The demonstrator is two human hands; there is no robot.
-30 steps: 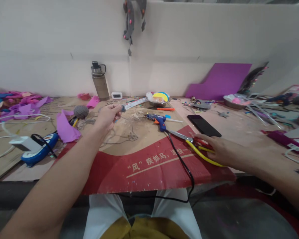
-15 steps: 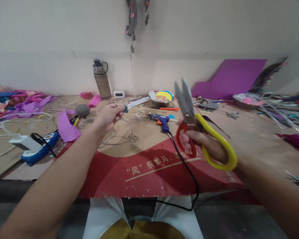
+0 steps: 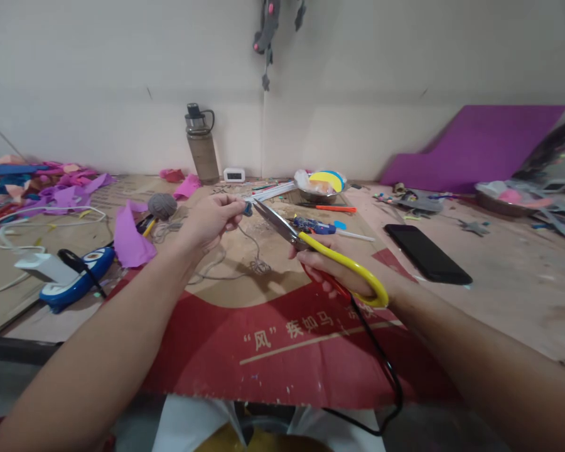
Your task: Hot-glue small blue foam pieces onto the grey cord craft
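My left hand (image 3: 215, 220) pinches a small blue-grey piece (image 3: 248, 208) between thumb and fingertips. Grey yarn (image 3: 260, 267) trails below it in a loose tangle on the cardboard (image 3: 202, 351). In my right hand (image 3: 332, 267) is a pair of scissors (image 3: 280, 225) with one yellow and one red handle, fingers through the loops. The blade tips point left and reach right beside the small piece; whether they touch it I cannot tell. A blue glue gun (image 3: 314, 225) lies behind the right hand, partly hidden by it.
A black phone (image 3: 427, 254) lies to the right. At the back are a water bottle (image 3: 202, 150), a small white clock (image 3: 234, 175) and a bowl (image 3: 317, 193). On the left are a grey yarn ball (image 3: 162, 205), a blue power strip (image 3: 82, 276) and felt scraps (image 3: 66, 191).
My right hand has brought the scissors left and lowered them, from pointing up to lying beside the small piece; the blades have come closer together. The phone now shows on the right.
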